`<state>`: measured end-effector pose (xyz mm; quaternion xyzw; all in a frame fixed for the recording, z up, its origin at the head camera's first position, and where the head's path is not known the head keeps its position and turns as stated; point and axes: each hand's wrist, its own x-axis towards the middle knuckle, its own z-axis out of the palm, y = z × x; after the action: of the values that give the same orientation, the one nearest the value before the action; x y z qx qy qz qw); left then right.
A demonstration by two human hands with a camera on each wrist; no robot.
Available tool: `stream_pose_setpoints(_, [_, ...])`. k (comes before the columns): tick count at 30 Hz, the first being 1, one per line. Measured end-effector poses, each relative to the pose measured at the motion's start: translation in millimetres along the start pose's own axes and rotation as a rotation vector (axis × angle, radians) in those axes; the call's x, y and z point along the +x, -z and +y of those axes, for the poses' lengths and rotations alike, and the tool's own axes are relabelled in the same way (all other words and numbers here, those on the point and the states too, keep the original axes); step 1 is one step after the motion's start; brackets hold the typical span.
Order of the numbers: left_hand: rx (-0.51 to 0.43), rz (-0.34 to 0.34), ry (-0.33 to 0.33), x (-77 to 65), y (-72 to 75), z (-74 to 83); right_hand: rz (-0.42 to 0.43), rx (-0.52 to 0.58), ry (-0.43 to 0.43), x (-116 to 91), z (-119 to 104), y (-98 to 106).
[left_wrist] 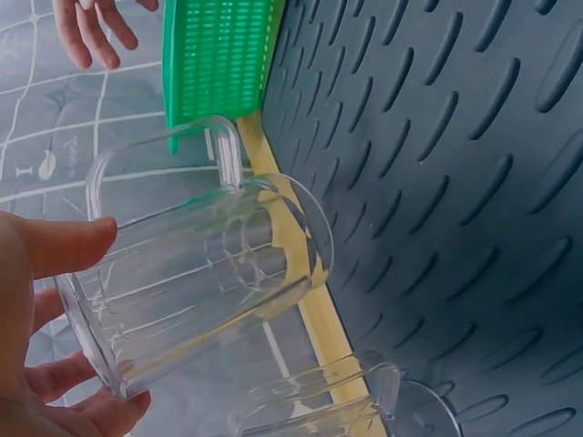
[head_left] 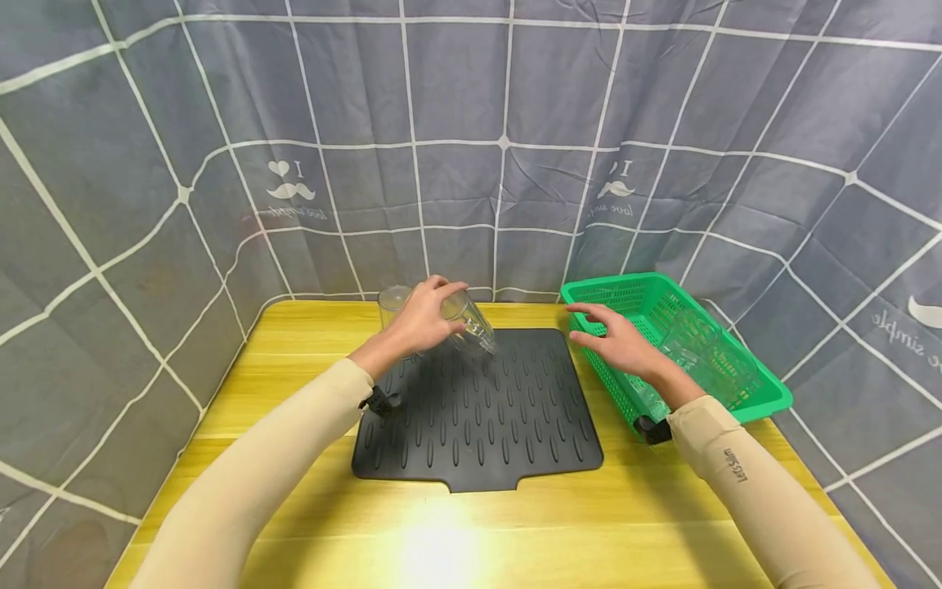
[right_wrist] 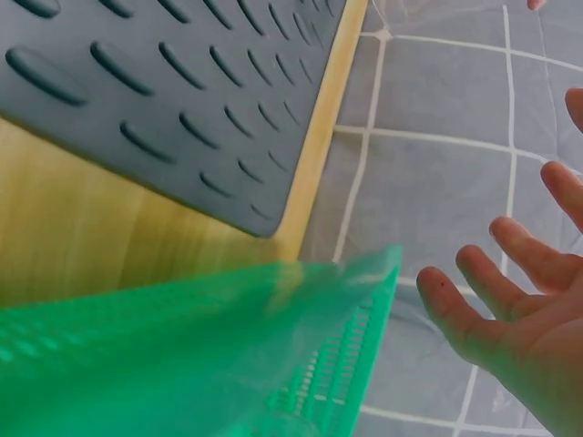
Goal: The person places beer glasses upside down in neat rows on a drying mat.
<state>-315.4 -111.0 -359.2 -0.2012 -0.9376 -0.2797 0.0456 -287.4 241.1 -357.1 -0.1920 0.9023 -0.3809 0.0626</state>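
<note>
My left hand (head_left: 425, 317) grips a clear mug (left_wrist: 200, 273) by one end, thumb on one side and fingers on the other. The mug is tilted over the back part of a black ridged mat (head_left: 478, 409), its handle showing in the left wrist view. Just left of that hand, a second clear mug (head_left: 393, 298) stands at the mat's back left corner, partly hidden behind the hand. My right hand (head_left: 621, 342) hovers, fingers spread and holding nothing, above the near left side of a green plastic basket (head_left: 773, 402).
Several clear glass pieces (head_left: 695, 339) lie inside the basket, which stands right of the mat. Both are on a yellow wooden table (head_left: 309, 343). A grey curtain (head_left: 456, 188) with white grid lines hangs behind the table and along its sides.
</note>
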Motion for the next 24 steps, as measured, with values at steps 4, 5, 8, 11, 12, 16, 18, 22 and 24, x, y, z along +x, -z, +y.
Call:
stream_pose_setpoints(4, [0.022, -0.009, -0.001, 5.6, 1.4, 0.3, -0.003, -0.014, 0.008, -1.7, -1.0, 10.1])
stream_pose_setpoints(5, [0.026, -0.013, 0.003, 6.6, 1.7, 0.6, -0.003, -0.019, 0.006, -2.4, -1.7, 12.9])
stream_pose_setpoints(8, [0.030, -0.034, 0.018, 8.5, 1.9, 1.0, 0.002, -0.023, -0.003, -4.2, -4.6, 21.4])
stream_pose_setpoints(11, [0.034, -0.052, 0.024, 9.5, 1.1, 1.0, 0.011, -0.028, -0.011, -5.9, -7.0, 30.2])
stream_pose_setpoints(12, [0.036, -0.055, 0.022, 10.0, 0.4, 0.5, 0.015, -0.027, -0.016, -6.3, -7.4, 33.2])
stream_pose_setpoints(16, [0.042, -0.061, 0.016, 12.3, -2.1, -1.9, 0.023, -0.040, -0.028, -8.0, -6.4, 44.7])
stream_pose_setpoints(18, [0.046, -0.069, 0.018, 13.7, -2.9, -3.1, 0.022, -0.048, -0.040, -8.6, -5.0, 50.0])
stream_pose_setpoints(22, [0.058, -0.093, 0.017, 15.8, -3.4, -4.3, 0.019, -0.063, -0.060, -9.9, -2.3, 59.3])
stream_pose_setpoints(24, [0.062, -0.102, 0.019, 16.1, -3.4, -4.3, 0.020, -0.072, -0.066, -11.1, -2.4, 63.6])
